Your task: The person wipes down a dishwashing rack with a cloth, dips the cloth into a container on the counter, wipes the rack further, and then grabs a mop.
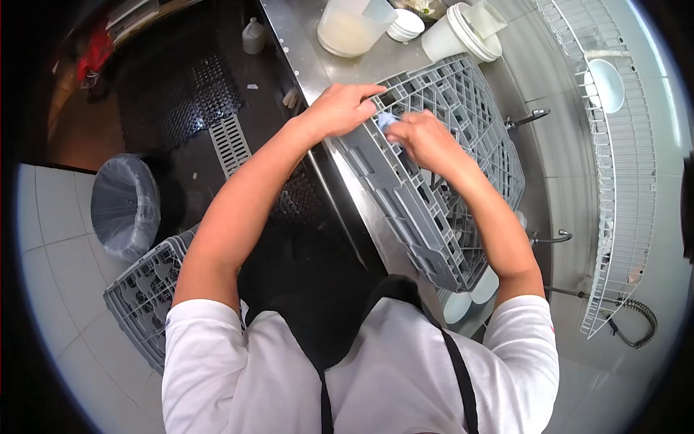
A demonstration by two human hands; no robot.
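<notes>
A grey plastic dishwasher rack (pixel 426 199) with an open grid stands tilted over the metal counter, partly above the sink. My left hand (pixel 343 110) grips its upper left corner, with the index finger stretched along the rim and the thumb bent in. Close beside it, my right hand (pixel 426 141) pinches a small crumpled bluish-white cloth (pixel 387 121) against the rack's inner edge. Part of the cloth is hidden by the fingers, and its exact kind is hard to make out.
Behind the rack stand a cloudy plastic tub (pixel 354 27), small white bowls (pixel 406 26) and white buckets (pixel 459 35). A wire shelf (pixel 622 166) runs along the right wall, near taps (pixel 531 118). Plates (pixel 456 307) lie below the rack. Left are a lined bin (pixel 124 202) and another rack (pixel 148 296).
</notes>
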